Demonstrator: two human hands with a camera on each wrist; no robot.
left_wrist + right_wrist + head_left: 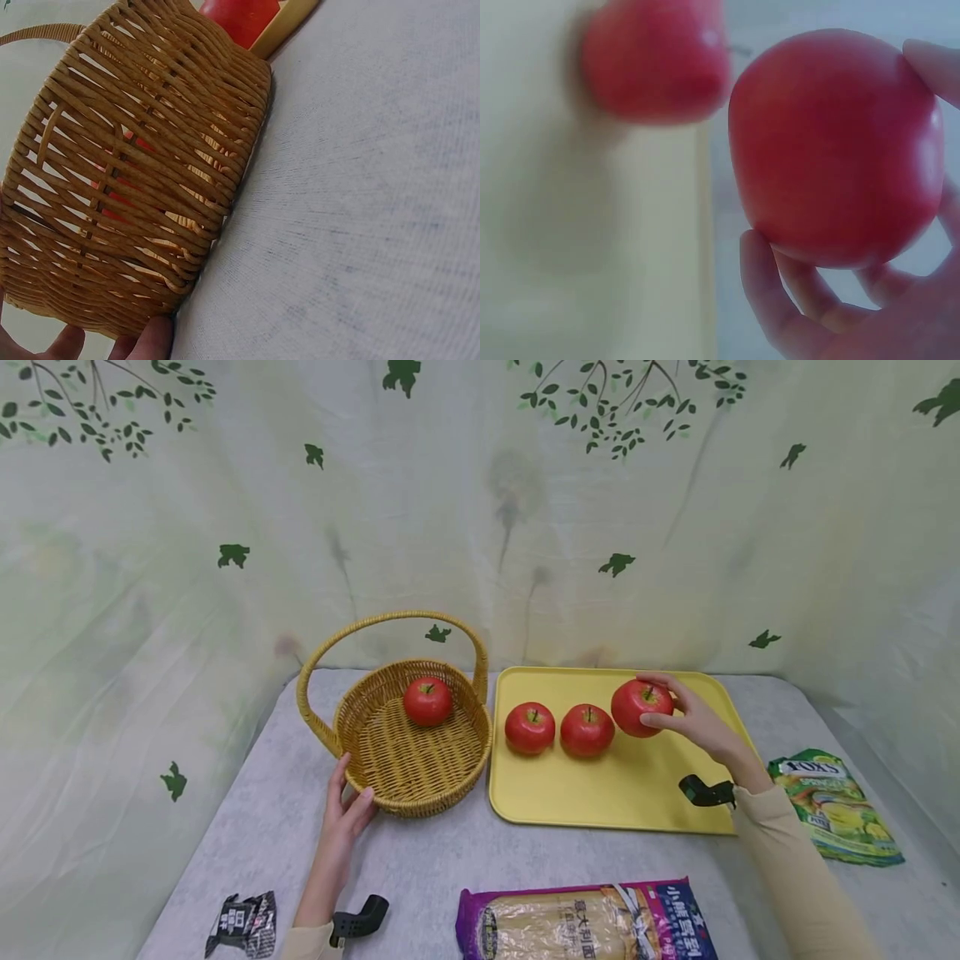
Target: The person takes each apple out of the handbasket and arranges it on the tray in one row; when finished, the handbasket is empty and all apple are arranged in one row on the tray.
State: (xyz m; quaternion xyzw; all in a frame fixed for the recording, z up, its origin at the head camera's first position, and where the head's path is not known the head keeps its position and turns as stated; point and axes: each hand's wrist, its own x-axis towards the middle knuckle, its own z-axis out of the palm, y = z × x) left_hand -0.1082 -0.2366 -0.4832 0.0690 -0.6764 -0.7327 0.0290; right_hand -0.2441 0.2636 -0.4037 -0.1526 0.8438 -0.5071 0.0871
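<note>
At the right part of the yellow tray (622, 793), my right hand (697, 724) grips a red apple (637, 708) between thumb and fingers. The right wrist view shows the fingertips curled round this apple (836, 150); it appears raised above the tray. Two more apples, one on the left (530, 727) and one beside it (587, 730), sit on the tray. My left hand (343, 814) touches the near left side of the wicker basket (412, 802), fingertips against its weave (142, 150). Inside the basket lies one apple (427, 701), near the back.
A purple-ended noodle packet (585, 922) lies at the table's front. The green FOX'S bag (840, 810) rests right of the tray, beside my right forearm. A small black wrapper (243, 925) lies front left. The basket's tall handle (390, 617) arches upward; a leaf-patterned curtain (465, 510) hangs behind.
</note>
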